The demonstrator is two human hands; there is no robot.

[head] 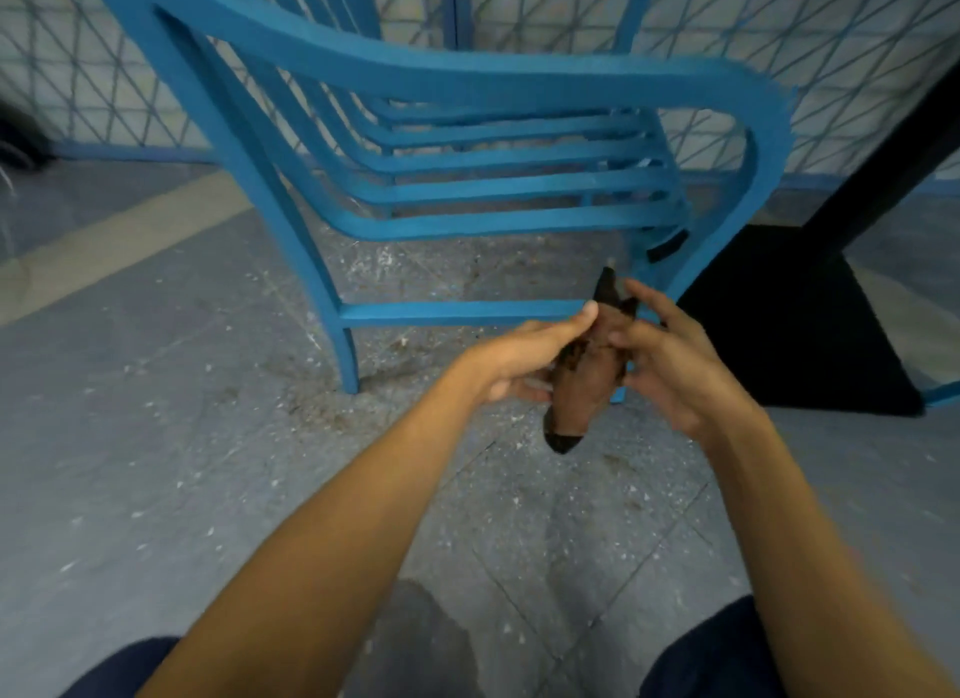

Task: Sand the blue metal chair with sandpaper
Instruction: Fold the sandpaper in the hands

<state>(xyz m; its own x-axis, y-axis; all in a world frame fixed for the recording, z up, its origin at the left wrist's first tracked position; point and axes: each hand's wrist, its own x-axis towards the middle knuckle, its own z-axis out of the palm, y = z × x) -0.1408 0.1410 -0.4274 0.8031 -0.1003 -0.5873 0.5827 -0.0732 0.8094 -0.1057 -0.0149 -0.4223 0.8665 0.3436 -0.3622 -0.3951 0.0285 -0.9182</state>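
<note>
The blue metal chair (467, 188) stands in front of me on the floor, its slatted seat and curved armrests filling the upper half of the view. A worn brown piece of sandpaper (584, 380), folded lengthwise with dark ends, is held between both hands just in front of the chair's lower front rail. My left hand (519, 359) pinches its left side with thumb on top. My right hand (675, 364) grips its right side, fingers partly spread. The sandpaper is apart from the chair.
The grey speckled floor (208, 463) carries dust and brownish debris under the chair. A blue wire-mesh fence (779, 37) runs behind. A dark post with a black base (789, 323) stands at the right. My knees in dark trousers (717, 656) show at the bottom.
</note>
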